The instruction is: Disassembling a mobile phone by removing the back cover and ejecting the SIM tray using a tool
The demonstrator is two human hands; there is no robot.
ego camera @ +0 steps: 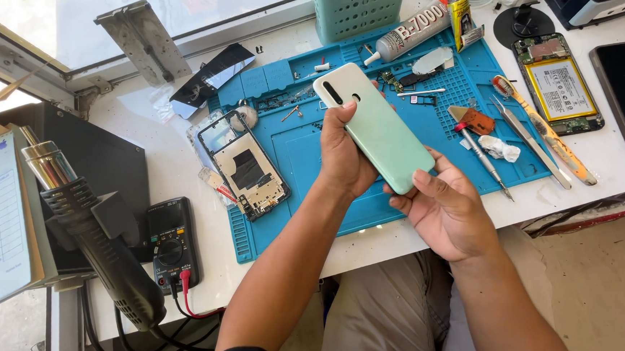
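Mint phone back cover (378, 124) in both hands (front face hidden).

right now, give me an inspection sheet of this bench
surface: white bench with blue repair mat
job's things: mint-green phone back cover, held above the mat
clutter: opened phone frame, glue tube, tweezers, phone with exposed battery, multimeter, hot air gun
hands: left hand and right hand both grip the cover
cables: red and black leads at the multimeter
surroundings: window behind the bench
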